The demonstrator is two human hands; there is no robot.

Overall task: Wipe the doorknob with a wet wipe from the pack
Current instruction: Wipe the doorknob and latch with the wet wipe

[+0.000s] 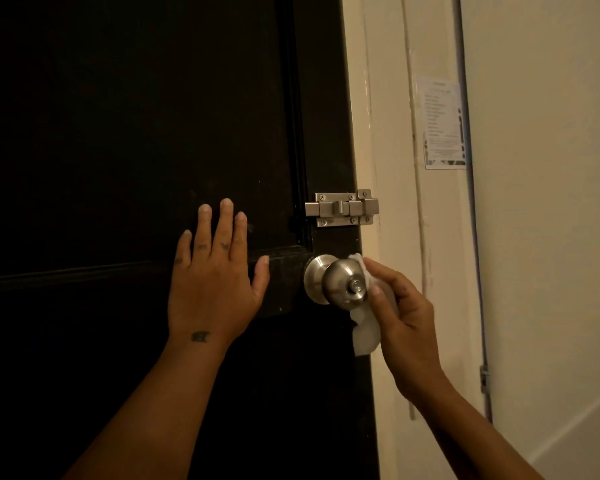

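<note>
A round brushed-metal doorknob (340, 284) with a small centre button sticks out of the dark door (125, 126) near its right edge. My right hand (400, 315) holds a white wet wipe (365, 332) pressed against the knob's right side, and a loose corner of the wipe hangs below the knob. My left hand (212, 275) lies flat on the door, fingers spread, just left of the knob and not touching it. The wipe pack is out of sight.
A metal slide bolt (342, 207) is mounted just above the knob, bridging door and cream frame (388, 133). A printed paper notice (442, 123) is stuck on the wall to the right. A thin cable (473, 216) runs down the wall corner.
</note>
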